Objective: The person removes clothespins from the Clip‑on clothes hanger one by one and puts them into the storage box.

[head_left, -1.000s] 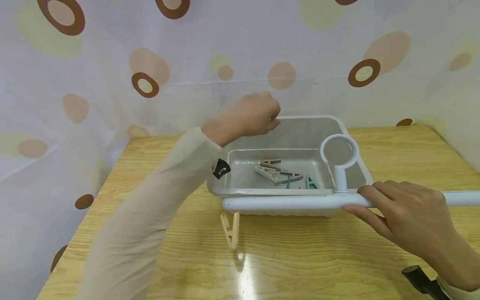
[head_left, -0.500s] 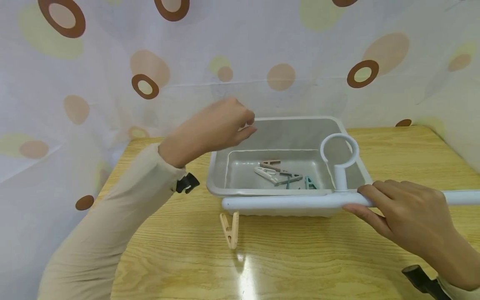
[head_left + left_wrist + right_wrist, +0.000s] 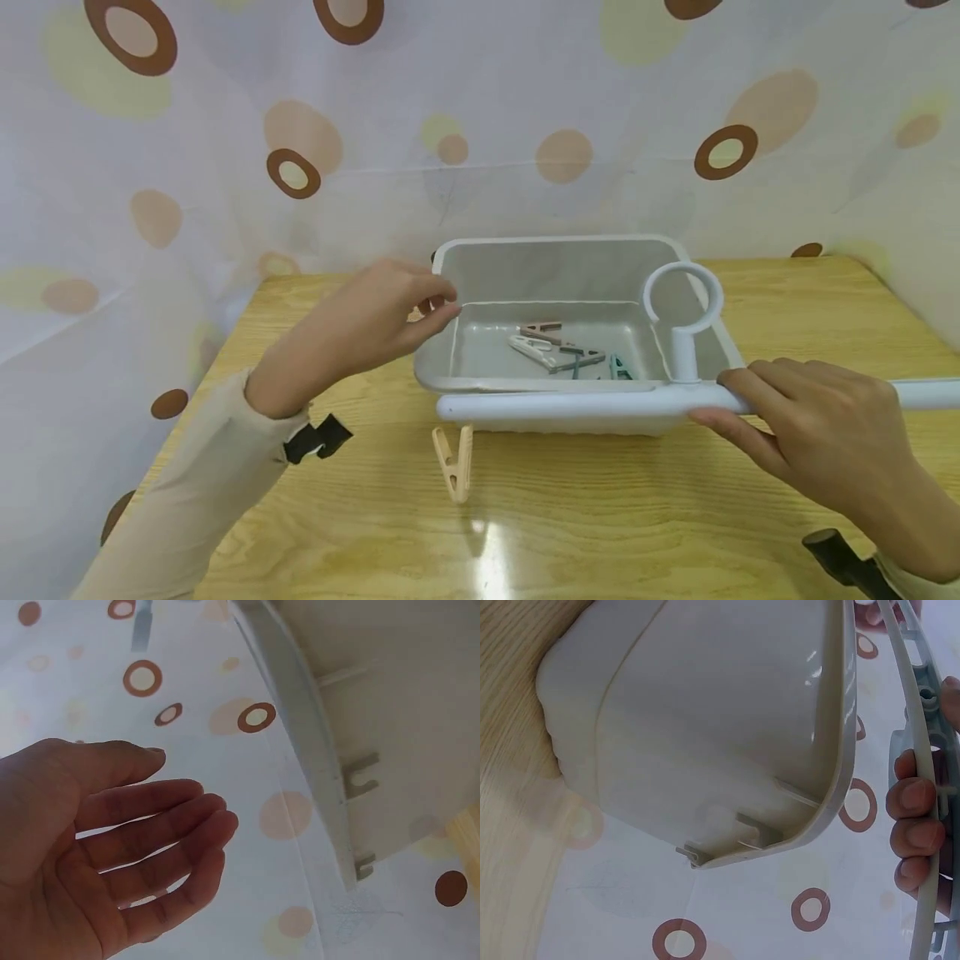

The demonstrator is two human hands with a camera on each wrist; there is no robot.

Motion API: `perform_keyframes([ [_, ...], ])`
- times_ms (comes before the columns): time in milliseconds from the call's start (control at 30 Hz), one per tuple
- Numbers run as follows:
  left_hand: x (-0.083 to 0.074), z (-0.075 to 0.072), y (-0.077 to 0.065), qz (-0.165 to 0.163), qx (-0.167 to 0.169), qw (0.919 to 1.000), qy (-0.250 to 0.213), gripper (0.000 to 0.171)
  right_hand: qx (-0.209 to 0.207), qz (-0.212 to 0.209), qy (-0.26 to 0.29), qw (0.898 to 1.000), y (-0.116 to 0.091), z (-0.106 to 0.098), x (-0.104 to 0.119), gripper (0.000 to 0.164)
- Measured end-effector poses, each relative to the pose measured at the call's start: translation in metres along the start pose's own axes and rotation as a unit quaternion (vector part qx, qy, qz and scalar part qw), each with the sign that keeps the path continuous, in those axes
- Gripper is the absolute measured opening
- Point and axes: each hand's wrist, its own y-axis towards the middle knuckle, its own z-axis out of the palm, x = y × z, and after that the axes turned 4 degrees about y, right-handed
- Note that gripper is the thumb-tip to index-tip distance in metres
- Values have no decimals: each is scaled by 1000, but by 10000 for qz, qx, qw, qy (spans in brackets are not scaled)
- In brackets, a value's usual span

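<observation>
My right hand [image 3: 832,433] grips a white plastic clothes hanger [image 3: 570,405], thumb below its bar and fingers over the top. The ring-shaped hook [image 3: 716,292] stands up from the bar, in front of a grey plastic bin. In the right wrist view, fingers [image 3: 915,825] curl round the hanger's slim arm. My left hand [image 3: 367,321] is held in the air by the bin's left side, fingers loosely bent; the left wrist view shows its palm with nothing in it. A beige clothespin [image 3: 454,465] appears just below the hanger's left end, its legs spread upward.
Several clothespins [image 3: 543,346], brown, white, grey and teal, lie in the grey bin [image 3: 555,267] at the back of the wooden table [image 3: 600,517]. A patterned sheet [image 3: 480,100] hangs right behind the table.
My left hand has moved back from over the bin's far rim, leftward and down, to beside the bin. The hanger and the beige clothespin have shifted slightly left together; the right hand keeps its grip.
</observation>
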Motion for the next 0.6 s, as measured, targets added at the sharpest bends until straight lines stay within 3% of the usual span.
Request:
perform_keyframes([
  [267,-8,18,-45,-448,-854,9911,-917,11,-405,-39,51,9992,5,-2,-1,61],
  [333,-10,22,-52,-566,-958,9841,-1382,12,-461,-37,69,9989,6,-1,-1,61],
  [367,-11,25,-54,-619,-984,9767,-1804,14,-474,-37,77,9988,6,0,-2,61],
  [433,-13,31,-58,-751,-942,9516,-2828,22,-471,-35,77,9989,6,0,-2,61],
  [533,-18,42,-64,-1044,-788,8958,-4247,37,-469,-33,53,9989,4,1,-2,62],
  [600,-21,48,-70,-1287,-588,8656,-4804,40,-472,-24,38,9989,4,1,-2,62],
])
